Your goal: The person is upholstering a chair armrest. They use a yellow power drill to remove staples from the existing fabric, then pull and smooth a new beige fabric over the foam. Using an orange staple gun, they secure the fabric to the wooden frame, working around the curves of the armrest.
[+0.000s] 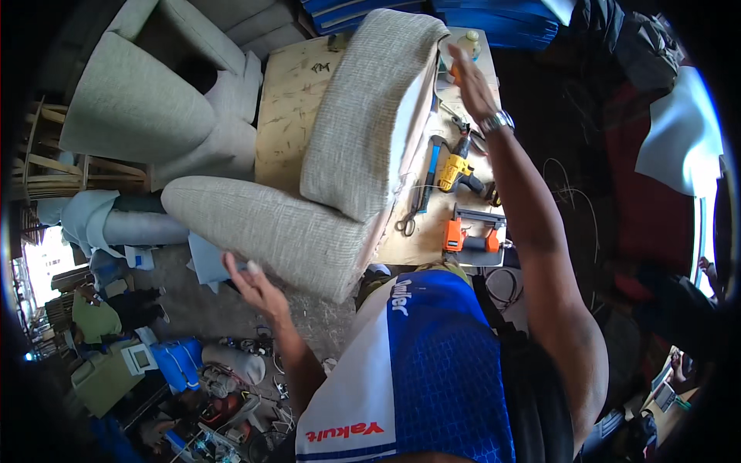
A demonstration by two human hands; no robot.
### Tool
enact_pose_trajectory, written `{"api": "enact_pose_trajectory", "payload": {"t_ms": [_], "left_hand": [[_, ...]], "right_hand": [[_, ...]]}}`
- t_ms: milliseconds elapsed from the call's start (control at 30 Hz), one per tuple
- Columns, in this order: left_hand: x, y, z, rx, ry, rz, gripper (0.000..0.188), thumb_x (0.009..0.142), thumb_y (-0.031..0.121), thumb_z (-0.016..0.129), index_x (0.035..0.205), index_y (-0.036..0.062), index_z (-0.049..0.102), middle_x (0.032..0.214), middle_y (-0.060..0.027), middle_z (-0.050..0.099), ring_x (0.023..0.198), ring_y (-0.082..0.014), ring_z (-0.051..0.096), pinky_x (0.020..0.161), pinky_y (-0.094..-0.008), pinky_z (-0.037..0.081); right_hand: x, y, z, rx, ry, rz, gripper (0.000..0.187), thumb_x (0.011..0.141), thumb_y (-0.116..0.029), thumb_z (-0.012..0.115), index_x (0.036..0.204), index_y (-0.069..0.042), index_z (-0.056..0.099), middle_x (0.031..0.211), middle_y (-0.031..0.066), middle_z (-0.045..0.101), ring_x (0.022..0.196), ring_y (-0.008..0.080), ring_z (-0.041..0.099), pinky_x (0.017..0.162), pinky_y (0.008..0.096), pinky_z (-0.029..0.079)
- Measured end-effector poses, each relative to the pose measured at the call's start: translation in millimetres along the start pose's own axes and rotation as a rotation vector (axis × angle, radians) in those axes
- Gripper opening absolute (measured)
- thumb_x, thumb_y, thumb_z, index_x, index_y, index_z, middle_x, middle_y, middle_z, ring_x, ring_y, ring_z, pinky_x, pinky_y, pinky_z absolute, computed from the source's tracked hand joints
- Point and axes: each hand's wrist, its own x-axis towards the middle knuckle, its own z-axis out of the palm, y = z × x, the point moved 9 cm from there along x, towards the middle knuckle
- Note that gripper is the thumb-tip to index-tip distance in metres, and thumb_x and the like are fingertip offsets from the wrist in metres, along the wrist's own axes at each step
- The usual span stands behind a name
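- Two bare hands are at work, and the person nearest me wears a blue and white shirt (455,347).
- The left hand (262,293) is open, thumb and fingers apart, at the near-left edge of the upholstered piece (355,108); from where I stand I cannot tell whether the fingertips touch it.
- The piece itself lies on the table in two grey woven sections that meet in an L, one running away from the person, the other reaching left and out past the table's near edge. White padding shows along its right side.
- The right hand (475,89) is open too, fingers stretched out, beside the far right end of the piece; contact is unclear. A metal watch (496,121) circles that wrist.
- On the table (285,116), right of the piece, an orange and black staple gun (455,235) lies closest to the person, with dark-handled scissors (406,224) to its left.
- Just beyond are a yellow and black drill (457,171) and, beside it, a blue and black hammer (432,170).
- A grey armchair (139,100) stands past the table's left side.
- Farther left, someone in a green top (96,316) is down near the floor.
- Blue stacked material (502,23) fills the space behind the table.
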Motion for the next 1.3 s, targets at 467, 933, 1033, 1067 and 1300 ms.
{"api": "enact_pose_trajectory", "payload": {"t_ms": [467, 933, 1033, 1067, 1300], "left_hand": [[116, 64, 48, 0.627, -0.612, 0.628, 0.045, 0.093, 0.024, 0.059, 0.133, 0.0042, 0.059, 0.143, -0.0162, 0.055, 0.138, -0.0366, 0.046, 0.116, -0.0522, 0.030], [327, -151, -26, 0.494, -0.539, -0.223, 0.073, 0.098, 0.064, 0.042, 0.098, -0.0005, 0.075, 0.095, -0.0206, 0.073, 0.096, -0.0355, 0.068, 0.091, -0.0422, 0.047], [290, -140, -58, 0.492, -0.562, -0.240, 0.074, 0.098, 0.065, 0.040, 0.096, -0.0009, 0.075, 0.094, -0.0218, 0.072, 0.096, -0.0404, 0.067, 0.092, -0.0441, 0.046], [269, -139, -76, 0.499, -0.582, -0.243, 0.072, 0.099, 0.063, 0.040, 0.099, 0.0001, 0.074, 0.095, -0.0222, 0.072, 0.096, -0.0418, 0.066, 0.092, -0.0445, 0.046], [170, -58, -50, 0.541, -1.079, 0.023, 0.047, 0.102, 0.042, 0.049, 0.125, 0.0044, 0.064, 0.115, -0.0269, 0.066, 0.114, -0.0421, 0.061, 0.093, -0.0460, 0.049]], "right_hand": [[-290, 127, 140, 0.103, -0.293, 0.484, 0.052, 0.104, -0.045, 0.050, 0.119, 0.003, 0.062, 0.093, 0.0122, 0.071, 0.077, 0.0151, 0.063, 0.069, 0.0312, 0.052], [-323, -46, 186, -0.035, 0.040, 0.315, 0.091, 0.101, -0.046, 0.053, 0.158, 0.003, 0.003, 0.166, 0.0219, 0.009, 0.153, 0.0301, 0.012, 0.122, 0.0412, 0.017], [-319, -47, 168, 0.067, 0.113, 0.390, 0.078, 0.100, -0.035, 0.057, 0.156, 0.003, 0.019, 0.158, 0.0164, 0.032, 0.145, 0.0245, 0.030, 0.119, 0.0349, 0.022], [-312, -59, 164, 0.164, 0.110, 0.372, 0.071, 0.101, -0.034, 0.056, 0.155, 0.003, 0.027, 0.153, 0.0132, 0.040, 0.140, 0.0214, 0.037, 0.117, 0.0340, 0.026], [-278, -78, 160, 0.170, 0.076, 0.384, 0.067, 0.101, -0.037, 0.057, 0.152, 0.001, 0.035, 0.149, 0.0121, 0.046, 0.135, 0.0193, 0.043, 0.114, 0.0334, 0.031]]}}
